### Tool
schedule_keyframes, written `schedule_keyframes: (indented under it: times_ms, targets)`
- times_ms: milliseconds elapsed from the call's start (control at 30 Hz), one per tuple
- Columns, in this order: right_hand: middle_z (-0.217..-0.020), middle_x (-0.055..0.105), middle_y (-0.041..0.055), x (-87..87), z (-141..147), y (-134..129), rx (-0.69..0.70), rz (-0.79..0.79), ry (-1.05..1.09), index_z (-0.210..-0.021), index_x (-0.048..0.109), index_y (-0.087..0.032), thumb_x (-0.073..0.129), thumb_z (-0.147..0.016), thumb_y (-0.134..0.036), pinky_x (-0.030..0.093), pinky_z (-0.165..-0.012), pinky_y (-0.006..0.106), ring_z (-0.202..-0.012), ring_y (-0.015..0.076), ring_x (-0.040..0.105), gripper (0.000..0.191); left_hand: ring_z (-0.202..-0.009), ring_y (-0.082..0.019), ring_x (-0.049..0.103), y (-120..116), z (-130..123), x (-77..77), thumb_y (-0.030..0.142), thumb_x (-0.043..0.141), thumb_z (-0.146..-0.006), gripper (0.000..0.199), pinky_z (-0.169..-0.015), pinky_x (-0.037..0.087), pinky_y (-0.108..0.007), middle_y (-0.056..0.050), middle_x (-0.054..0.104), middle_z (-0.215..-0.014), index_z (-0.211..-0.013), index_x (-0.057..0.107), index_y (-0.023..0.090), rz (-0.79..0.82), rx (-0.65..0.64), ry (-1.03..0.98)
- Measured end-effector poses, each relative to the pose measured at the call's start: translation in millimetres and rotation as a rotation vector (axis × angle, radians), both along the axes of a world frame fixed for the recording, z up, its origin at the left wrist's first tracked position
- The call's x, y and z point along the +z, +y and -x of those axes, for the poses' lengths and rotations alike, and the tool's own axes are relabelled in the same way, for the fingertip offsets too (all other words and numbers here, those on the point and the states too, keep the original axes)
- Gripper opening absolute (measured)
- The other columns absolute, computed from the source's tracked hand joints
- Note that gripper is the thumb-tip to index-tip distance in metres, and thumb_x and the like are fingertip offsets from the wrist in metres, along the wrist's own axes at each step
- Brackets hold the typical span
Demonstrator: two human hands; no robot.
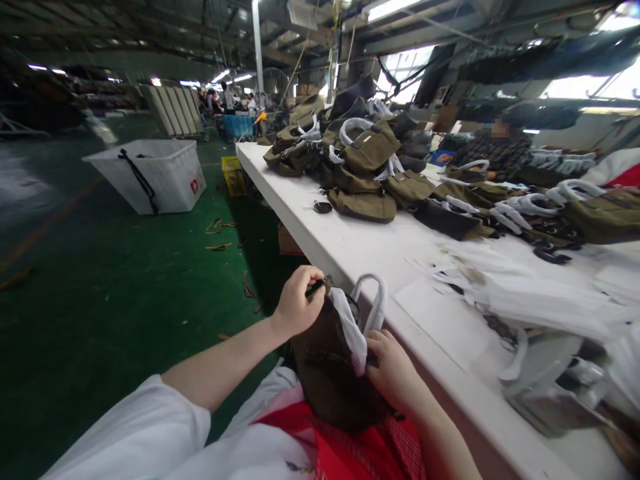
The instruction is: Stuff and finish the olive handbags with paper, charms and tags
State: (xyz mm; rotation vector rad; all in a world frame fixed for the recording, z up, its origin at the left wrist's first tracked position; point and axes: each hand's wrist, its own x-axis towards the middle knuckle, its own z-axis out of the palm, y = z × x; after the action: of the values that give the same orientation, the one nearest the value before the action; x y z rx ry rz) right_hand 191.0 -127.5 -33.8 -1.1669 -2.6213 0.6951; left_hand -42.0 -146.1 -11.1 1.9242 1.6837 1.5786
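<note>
An olive-brown handbag (pixel 333 373) rests on my lap against the table edge, its two handles (pixel 377 300) wrapped in white material. My left hand (pixel 300 300) is closed on the bag's far upper corner, where a small dark piece shows between thumb and fingers. On the near side, my right hand (pixel 393 363) grips the top edge of the bag beside the base of a wrapped handle. Its fingertips are partly hidden by the bag.
A white table (pixel 400 267) runs along my right, bearing piled olive bags (pixel 370 150), white wrapping sheets (pixel 525 287) and a grey metal device (pixel 550 380). A white bin (pixel 170 177) and a yellow crate (pixel 233 177) stand on the green floor. A person (pixel 493 150) sits across the table.
</note>
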Motion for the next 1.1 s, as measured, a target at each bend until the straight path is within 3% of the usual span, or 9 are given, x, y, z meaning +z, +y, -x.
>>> schedule_keyframes:
  times_ms: [167, 267, 367, 467, 533, 667, 833, 967, 1100]
  targets:
    - [-0.081, 0.067, 0.0036, 34.4, -21, -21, 0.109, 0.005, 0.148, -0.065, 0.068, -0.023, 0.058, -0.077, -0.016, 0.045, -0.076, 0.033, -0.086, 0.0212, 0.055, 0.018, -0.106, -0.024, 0.059, 31, 14, 4.3, 0.025, 0.064, -0.080, 0.028, -0.097, 0.048, -0.039, -0.011, 0.063, -0.108, -0.106, 0.059, 0.016, 0.137, -0.077, 0.182]
    - [-0.097, 0.071, 0.0027, 43.0, -47, -23, 0.155, -0.107, 0.248, -0.056, 0.064, -0.024, 0.057, -0.078, -0.016, 0.043, -0.090, 0.040, -0.100, 0.0238, 0.056, 0.025, -0.112, -0.026, 0.059, 39, 11, 11.0, 0.037, 0.074, -0.074, 0.048, -0.101, 0.046, -0.039, -0.012, 0.062, -0.119, -0.115, 0.059, 0.016, 0.236, -0.188, 0.263]
    - [-0.114, 0.071, -0.0029, 33.4, -73, -23, 0.118, -0.300, 0.214, -0.050, 0.063, -0.027, 0.056, -0.078, -0.019, 0.026, -0.107, 0.056, -0.118, 0.0286, 0.050, 0.029, -0.101, -0.023, 0.065, 41, 1, 15.4, 0.041, 0.083, -0.060, 0.059, -0.089, 0.050, -0.030, -0.004, 0.069, -0.111, -0.114, 0.064, 0.023, 0.569, -0.548, 0.383]
    - [-0.121, 0.068, -0.0055, 22.9, -92, -33, -0.010, -0.442, 0.141, -0.048, 0.060, -0.028, 0.050, -0.074, -0.018, 0.025, -0.104, 0.062, -0.128, 0.0327, 0.044, 0.030, -0.079, -0.018, 0.068, 39, -16, 6.6, 0.039, 0.077, -0.067, 0.030, -0.069, 0.049, -0.023, 0.001, 0.073, -0.085, -0.093, 0.073, 0.025, 0.870, -0.821, 0.542]
    - [-0.124, 0.067, -0.0029, 26.6, -99, -48, -0.149, -0.539, 0.111, -0.058, 0.064, -0.029, 0.047, -0.076, -0.020, 0.030, -0.101, 0.063, -0.126, 0.0344, 0.047, 0.026, -0.072, -0.019, 0.067, 37, -31, -4.0, 0.038, 0.066, -0.077, 0.020, -0.061, 0.046, -0.024, -0.003, 0.072, -0.076, -0.082, 0.074, 0.020, 0.846, -0.726, 0.633]
    - [-0.123, 0.066, 0.0061, 54.0, -91, -81, -0.374, -0.646, 0.194, -0.102, 0.065, -0.028, 0.052, -0.086, -0.029, 0.043, -0.097, 0.050, -0.111, 0.0299, 0.059, 0.021, -0.071, -0.021, 0.067, 27, -55, -14.9, 0.045, 0.053, -0.087, 0.036, -0.058, 0.041, -0.026, -0.007, 0.071, -0.075, -0.078, 0.074, 0.018, 0.699, -0.613, 0.633]
    - [-0.092, 0.074, 0.0022, 61.8, -65, -76, -0.185, -0.348, 0.097, -0.097, 0.066, -0.028, 0.044, -0.093, -0.031, 0.053, -0.069, 0.032, -0.080, 0.0210, 0.070, 0.022, -0.071, -0.020, 0.067, 1, -74, -3.0, 0.045, 0.052, -0.088, 0.032, -0.055, 0.039, -0.025, -0.004, 0.071, -0.076, -0.080, 0.072, 0.022, 0.611, -0.661, 0.603]
    - [-0.100, 0.075, 0.0025, 45.1, -59, -68, -0.029, -0.037, -0.026, -0.105, 0.069, -0.026, 0.034, -0.099, -0.031, 0.055, -0.078, 0.031, -0.089, 0.0204, 0.071, 0.035, -0.078, -0.022, 0.069, -12, -79, 1.8, 0.036, 0.052, -0.088, 0.023, -0.062, 0.043, -0.027, -0.003, 0.073, -0.081, -0.085, 0.071, 0.022, 0.609, -0.558, 0.574]
    - [-0.097, 0.074, 0.0023, 29.0, -51, -81, 0.154, 0.193, -0.152, -0.100, 0.070, -0.026, 0.027, -0.102, -0.037, 0.056, -0.082, 0.035, -0.090, 0.0212, 0.070, 0.044, -0.084, -0.021, 0.070, -6, -72, 1.0, 0.044, 0.051, -0.091, 0.029, -0.065, 0.046, -0.025, -0.002, 0.074, -0.087, -0.097, 0.072, 0.024, 0.686, -0.450, 0.330]
